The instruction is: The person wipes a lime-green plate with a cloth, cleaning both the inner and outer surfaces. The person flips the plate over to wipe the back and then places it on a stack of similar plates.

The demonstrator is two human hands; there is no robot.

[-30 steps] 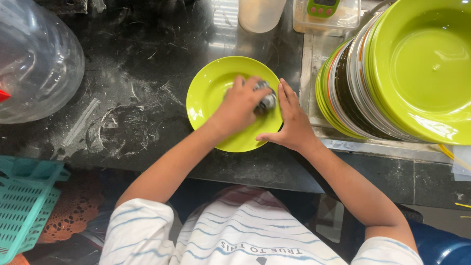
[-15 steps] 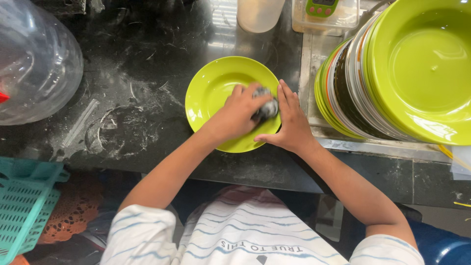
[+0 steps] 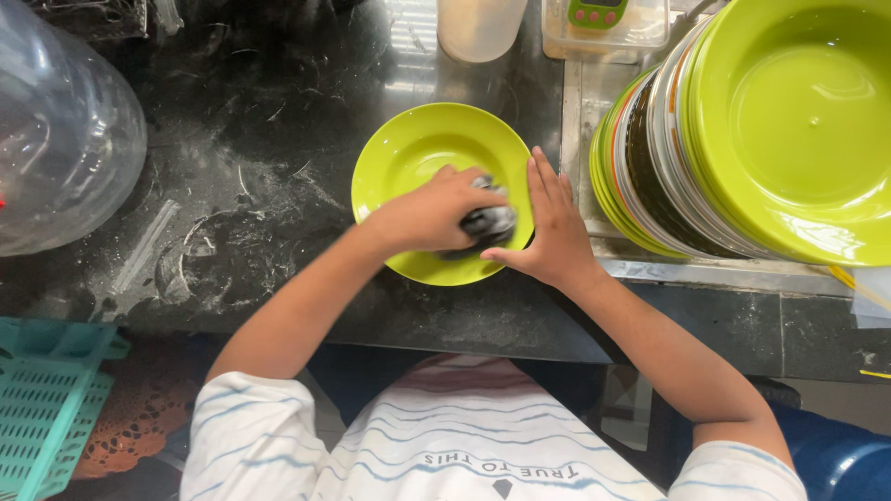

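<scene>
Looking down at the dark counter (image 3: pixel 278 139), I see my left hand (image 3: pixel 427 215) curled tight around a steel scrubber (image 3: pixel 486 223), pressing it onto the lower right part of a lime green plate (image 3: pixel 418 153) that lies flat on the counter near its front edge. My right hand (image 3: pixel 549 234) lies flat with fingers spread against the plate's right rim, holding nothing, thumb tucked under the rim side. Just right of it, a stack of plates (image 3: pixel 742 139) leans on edge in a metal tray (image 3: pixel 705 271), green ones at the front. A big clear water jug (image 3: pixel 65 130) lies at the far left, a teal plastic basket (image 3: pixel 46 399) sits below the counter edge, and a pale cup (image 3: pixel 478 28) stands beyond the plate.
</scene>
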